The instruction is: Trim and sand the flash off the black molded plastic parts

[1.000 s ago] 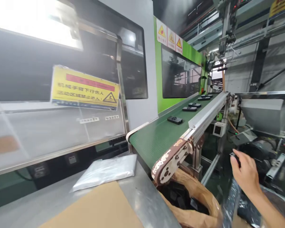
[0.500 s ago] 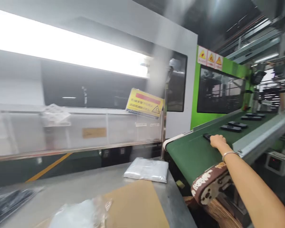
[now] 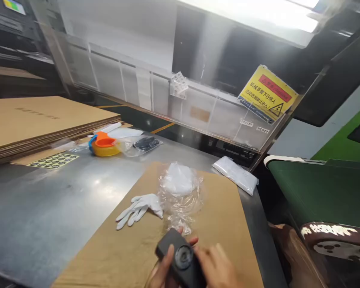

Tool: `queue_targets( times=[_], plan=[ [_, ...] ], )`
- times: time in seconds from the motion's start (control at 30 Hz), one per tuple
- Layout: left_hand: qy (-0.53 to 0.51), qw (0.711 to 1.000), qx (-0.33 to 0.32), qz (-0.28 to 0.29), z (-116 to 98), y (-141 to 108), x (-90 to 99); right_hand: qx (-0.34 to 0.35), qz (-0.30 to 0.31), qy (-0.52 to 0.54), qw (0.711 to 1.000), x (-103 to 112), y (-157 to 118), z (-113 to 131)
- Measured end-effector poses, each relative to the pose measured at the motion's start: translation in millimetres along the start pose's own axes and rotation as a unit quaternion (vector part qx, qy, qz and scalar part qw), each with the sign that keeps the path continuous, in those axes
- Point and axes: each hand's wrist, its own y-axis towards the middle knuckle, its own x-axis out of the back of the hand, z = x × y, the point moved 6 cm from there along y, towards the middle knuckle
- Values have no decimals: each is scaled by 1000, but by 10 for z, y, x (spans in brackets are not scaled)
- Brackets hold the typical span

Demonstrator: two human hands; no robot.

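A black plastic part (image 3: 174, 241) with a round, lens-like disc on its face is held low at the front, above the cardboard. My left hand (image 3: 162, 269) grips it from the left, thumb along its side. On its right side my right hand (image 3: 216, 265) is closed against the part, its fingers somewhat blurred. The lower end of the part runs out of view. Just beyond lie clear plastic bags with white contents (image 3: 179, 180) and a white glove (image 3: 141, 208) on the cardboard sheet (image 3: 228, 224).
A metal table (image 3: 87, 208) carries an orange and yellow tape dispenser (image 3: 105, 145), a sheet of round stickers (image 3: 53, 161) and a white packet (image 3: 236, 174). Stacked cardboard (image 3: 48, 116) stands at left. The green conveyor belt (image 3: 321, 192) is at right, a yellow warning sign (image 3: 267, 94) behind.
The view has swung left and down, from the conveyor to the table. My right hand has come from a black part on the belt to the table; my left hand is now in view.
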Motion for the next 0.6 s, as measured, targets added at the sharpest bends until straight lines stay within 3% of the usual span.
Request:
queue_targets(
  times=[0.07,0.13,0.17,0.27,0.37,0.47,0.6],
  plan=[
    [-18,997,-2,-78,-105,-51,100,22,19,56,998,-335,1,169],
    [30,992,-38,-120,-287,-141,241,-29,38,6,999,-578,2,83],
    [63,989,-66,-114,-387,-183,303,-70,45,-55,995,-673,-14,-7],
    [166,976,-138,-16,-590,-267,419,-140,68,-201,967,-923,-143,-181],
    [244,949,-171,105,-626,-315,470,-120,80,-206,968,-1147,-324,-141],
    [289,925,-187,162,-620,-359,520,-78,40,-161,983,-1163,-443,-38],
    [389,876,-233,163,-681,-468,524,-21,-39,35,998,-748,-332,180]
  ],
)
